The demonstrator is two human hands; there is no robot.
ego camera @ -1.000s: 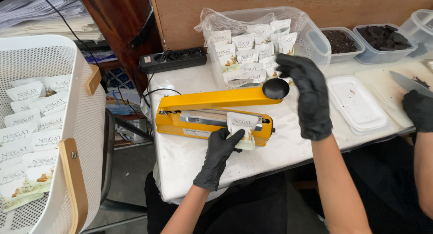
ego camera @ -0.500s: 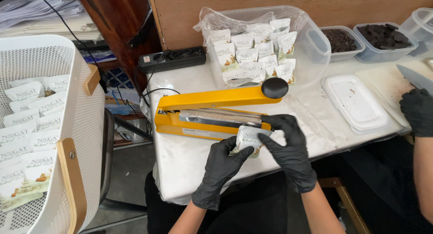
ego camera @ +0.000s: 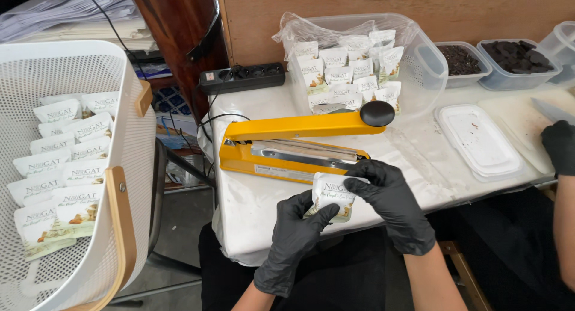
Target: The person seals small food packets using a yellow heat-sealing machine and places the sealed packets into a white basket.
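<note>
Both my gloved hands grip one white pouch: left hand at its 7 o'clock, right hand at 3. Yellow heat sealer sits at 12 o'clock, arm raised.

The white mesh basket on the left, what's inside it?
The white mesh basket holds small white printed pouches, lying overlapped in rows. Whatever lies beneath them, and the basket's bottom, is covered. Both gloved hands hold another such pouch elsewhere.

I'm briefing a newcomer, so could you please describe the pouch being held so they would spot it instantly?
Find the yellow heat sealer on the white table. Just in front, the left hand and right hand, both black-gloved, grip one small white pouch, the only one outside a container.
</note>
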